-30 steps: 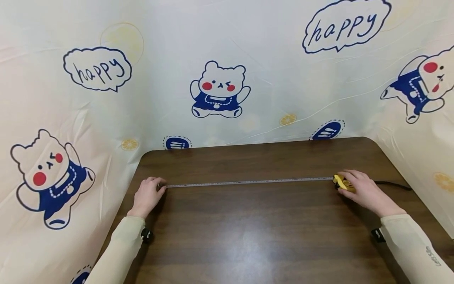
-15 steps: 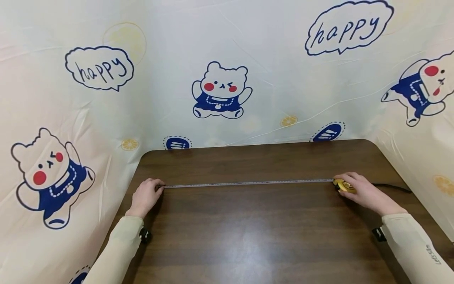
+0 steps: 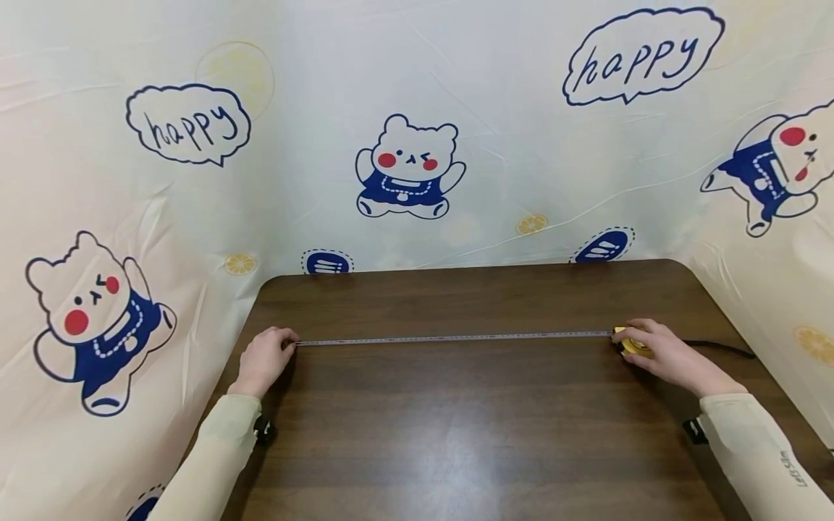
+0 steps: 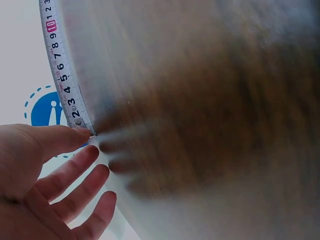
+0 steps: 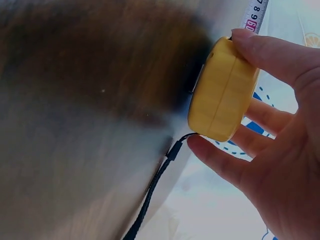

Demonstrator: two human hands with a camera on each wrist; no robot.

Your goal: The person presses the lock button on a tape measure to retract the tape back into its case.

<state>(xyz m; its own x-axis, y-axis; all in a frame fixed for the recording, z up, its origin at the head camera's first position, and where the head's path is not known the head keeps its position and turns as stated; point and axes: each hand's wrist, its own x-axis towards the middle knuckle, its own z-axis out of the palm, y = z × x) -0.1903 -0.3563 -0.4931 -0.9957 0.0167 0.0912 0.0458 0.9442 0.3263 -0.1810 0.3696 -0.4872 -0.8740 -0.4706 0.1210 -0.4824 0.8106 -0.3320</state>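
Note:
A yellow tape measure (image 3: 632, 343) lies toward the right side of the brown table, its side facing the camera in the right wrist view. My right hand (image 3: 671, 358) grips its case, thumb near the blade's mouth. From there the metal blade (image 3: 456, 338) runs straight across the table to the left. At its far end my left hand (image 3: 263, 362) pinches the tip between thumb and a finger; the other fingers spread loosely in the left wrist view. Low numbers show on the blade (image 4: 60, 67) beside the left thumb, and a red 60 shows on the blade (image 5: 251, 25) near the case.
A black wrist strap (image 5: 157, 180) trails from the case toward the table's right edge. The dark wooden table (image 3: 443, 412) has rounded back corners. Behind it and along both sides hangs a pale curtain (image 3: 502, 130) printed with bears and "happy" bubbles.
My left hand has shifted slightly left with the tip of the blade, and a bit more blade spans the table. The right hand stays on the case, and the head view has tilted slightly.

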